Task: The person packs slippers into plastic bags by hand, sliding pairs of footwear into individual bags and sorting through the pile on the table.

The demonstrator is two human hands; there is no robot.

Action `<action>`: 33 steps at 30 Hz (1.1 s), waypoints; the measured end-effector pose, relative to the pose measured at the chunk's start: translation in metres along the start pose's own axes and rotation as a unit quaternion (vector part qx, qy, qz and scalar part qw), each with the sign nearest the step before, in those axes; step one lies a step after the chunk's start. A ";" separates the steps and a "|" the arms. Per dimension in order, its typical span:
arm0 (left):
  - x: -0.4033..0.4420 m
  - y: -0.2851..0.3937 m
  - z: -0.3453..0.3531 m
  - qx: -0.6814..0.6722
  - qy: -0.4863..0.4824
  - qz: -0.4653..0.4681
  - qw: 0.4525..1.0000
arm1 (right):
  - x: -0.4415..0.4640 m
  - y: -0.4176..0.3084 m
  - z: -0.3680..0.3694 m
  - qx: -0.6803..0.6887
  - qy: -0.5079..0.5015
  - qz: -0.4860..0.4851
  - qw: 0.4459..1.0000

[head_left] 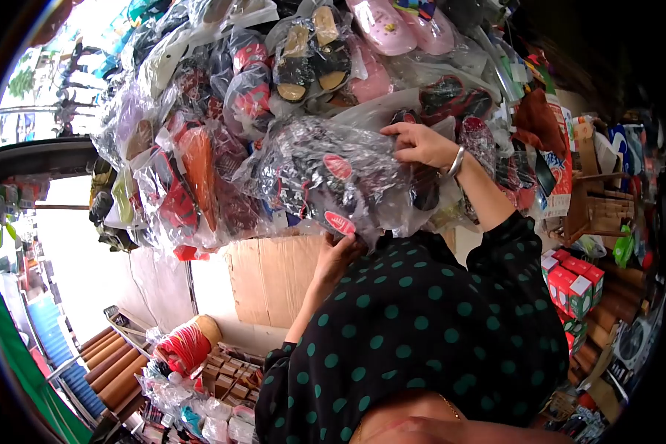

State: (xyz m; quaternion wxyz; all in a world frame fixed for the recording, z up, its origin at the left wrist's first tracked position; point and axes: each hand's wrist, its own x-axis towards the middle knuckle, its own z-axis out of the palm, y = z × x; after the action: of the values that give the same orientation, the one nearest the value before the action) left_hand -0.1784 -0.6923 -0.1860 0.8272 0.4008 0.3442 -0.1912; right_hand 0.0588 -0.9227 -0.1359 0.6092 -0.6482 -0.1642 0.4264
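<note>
A clear plastic bag (303,166) lies in front of my chest on a heap of bagged footwear. Inside it are dark shoes, with two red oval labels (338,167) showing through the shiny wrap. My left hand (339,254) grips the near edge of this bag from below, close to the lower label. At the bag's upper right, my right hand (424,146), with a silver bracelet at the wrist, has its fingers bent onto the plastic. Some of its fingertips are hidden in the folds.
Pink clogs (381,26), black-and-tan sandals (292,63) and an orange shoe (196,174) are among the bagged footwear. A red string spool (185,348) stands lower left. Red boxes (573,285) and a wooden rack (599,207) are at the right.
</note>
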 end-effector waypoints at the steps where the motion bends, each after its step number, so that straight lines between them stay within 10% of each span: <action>1: -0.002 0.004 -0.001 0.064 -0.007 0.001 0.998 | 0.005 0.014 -0.013 -0.121 0.032 -0.029 0.992; 7: -0.026 0.022 0.004 0.038 -0.018 0.004 0.999 | 0.018 0.020 -0.016 -0.461 0.098 -0.090 0.877; 13: -0.029 0.030 0.007 -0.030 -0.006 -0.018 0.999 | 0.029 0.011 0.009 -0.178 -0.011 -0.052 0.983; 20: -0.034 0.060 0.026 0.102 0.084 0.173 0.976 | 0.037 0.044 0.033 -0.115 0.161 -0.104 0.975; 24: -0.018 0.075 0.024 0.282 0.041 0.257 0.924 | -0.002 0.017 0.059 0.465 0.043 0.089 0.880; 28: -0.002 0.068 0.046 0.538 0.010 0.358 0.763 | -0.022 0.029 0.077 0.494 -0.015 0.054 0.868; 33: 0.056 0.029 0.019 0.716 -0.050 0.384 0.580 | -0.008 0.028 0.110 0.291 0.280 -0.042 0.914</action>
State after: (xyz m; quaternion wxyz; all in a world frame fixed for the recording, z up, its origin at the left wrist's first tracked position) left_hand -0.1149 -0.6922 -0.2027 0.2839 0.9477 -0.1328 -0.0596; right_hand -0.0375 -0.8631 -0.1477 0.8090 -0.5278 0.1175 0.2305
